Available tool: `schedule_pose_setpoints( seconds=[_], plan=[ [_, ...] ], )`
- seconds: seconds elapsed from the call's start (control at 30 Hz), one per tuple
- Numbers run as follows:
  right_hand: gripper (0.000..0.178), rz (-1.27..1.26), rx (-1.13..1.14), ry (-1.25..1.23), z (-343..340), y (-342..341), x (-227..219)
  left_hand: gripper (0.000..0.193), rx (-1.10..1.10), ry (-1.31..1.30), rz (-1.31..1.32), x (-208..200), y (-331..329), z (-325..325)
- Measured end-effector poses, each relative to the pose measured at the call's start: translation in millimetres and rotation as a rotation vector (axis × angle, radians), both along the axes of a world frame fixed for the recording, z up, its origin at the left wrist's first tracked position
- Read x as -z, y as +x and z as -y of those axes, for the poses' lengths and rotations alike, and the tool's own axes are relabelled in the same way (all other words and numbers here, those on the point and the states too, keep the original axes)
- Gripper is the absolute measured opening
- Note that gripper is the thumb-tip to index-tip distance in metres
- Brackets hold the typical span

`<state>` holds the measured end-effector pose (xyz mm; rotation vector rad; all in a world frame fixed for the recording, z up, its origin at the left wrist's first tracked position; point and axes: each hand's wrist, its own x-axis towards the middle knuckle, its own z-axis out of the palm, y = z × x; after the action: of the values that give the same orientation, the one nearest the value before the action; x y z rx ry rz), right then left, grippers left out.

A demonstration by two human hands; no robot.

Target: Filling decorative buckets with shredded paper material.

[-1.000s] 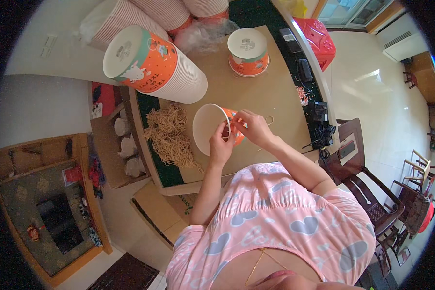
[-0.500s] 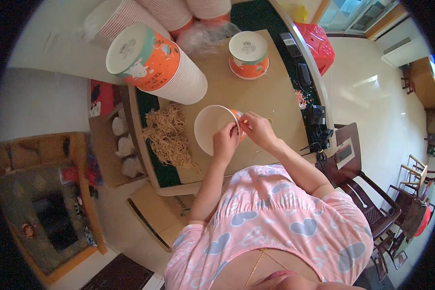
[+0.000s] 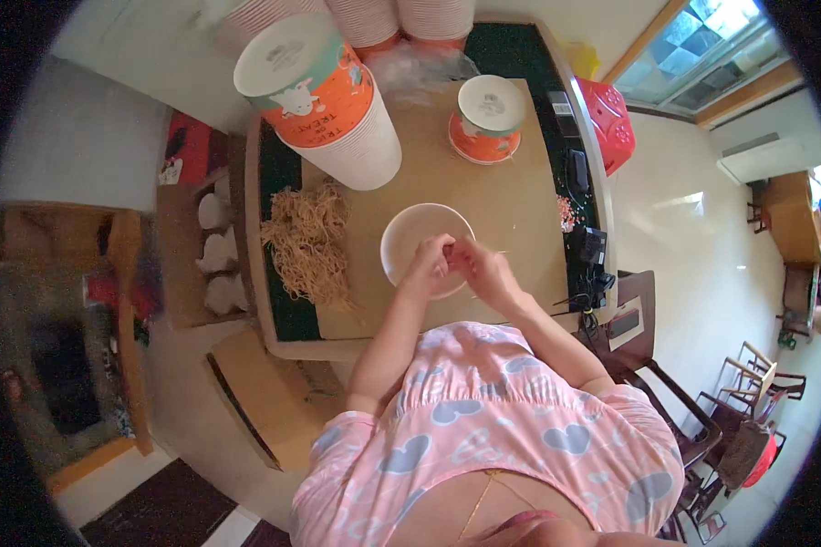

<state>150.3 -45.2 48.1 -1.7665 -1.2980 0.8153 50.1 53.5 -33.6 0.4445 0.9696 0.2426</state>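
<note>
Left hand (image 3: 432,261) and right hand (image 3: 489,272) meet over a white tub (image 3: 396,239)

So both hands have their fingers curled in, close together above the tub's near-right rim. Pretty blurry there, so I can't tell if either one's actually pinching anything. The tub sits mouth up toward the near edge of the tabletop (image 3: 284,325), roughly midway across. A messy twine pile (image 3: 306,244) lies by the left edge.

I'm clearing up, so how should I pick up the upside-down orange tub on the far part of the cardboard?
Probably by the upper side wall of the orange tub, from above or its right: it stands rim down, narrowing toward the upturned base, likely easier to span, and the tall tub stack stands on its left.
</note>
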Motion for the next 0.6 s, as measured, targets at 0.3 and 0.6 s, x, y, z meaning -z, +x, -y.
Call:
schedule_pose_setpoints(
  seconds=[0.3,0.6],
  plan=[
    [0.016,-0.005,-0.230,0.027,10.6,-4.0,2.9,0.026,-0.147,-0.225,0.224,14.6,-6.8,6.2],
    [0.025,0.204,-0.594,0.100,13.8,-19.2,-29.3,0.021,0.183,-0.228,0.298,17.2,-9.8,5.6]
  ],
)
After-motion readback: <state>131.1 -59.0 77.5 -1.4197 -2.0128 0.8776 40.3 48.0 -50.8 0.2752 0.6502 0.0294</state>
